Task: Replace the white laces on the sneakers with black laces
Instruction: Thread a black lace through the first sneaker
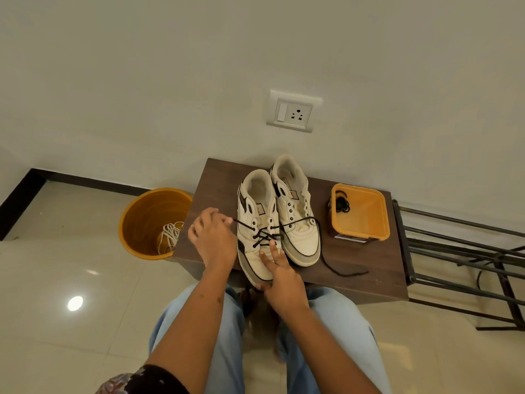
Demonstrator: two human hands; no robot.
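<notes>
Two white sneakers stand side by side on a dark wooden table (pixel 369 274), toes toward me. The left sneaker (pixel 257 220) has a black lace (pixel 267 236) threaded through its lower eyelets. My left hand (pixel 211 237) pinches one end of that lace and holds it out to the left. My right hand (pixel 279 277) holds the left sneaker's toe, fingers spread on top and thumb under the sole. The lace's other end trails over the right sneaker (pixel 295 211) and onto the table. The right sneaker has no lace. White laces (pixel 170 237) lie in an orange bucket (pixel 147 220).
An orange plastic box (pixel 369 220) with a coiled black lace (pixel 342 204) inside stands on the table's right. A black metal rack (pixel 466 265) is to the right. A wall socket (pixel 292 113) sits above. The bucket stands on the tiled floor, left of the table.
</notes>
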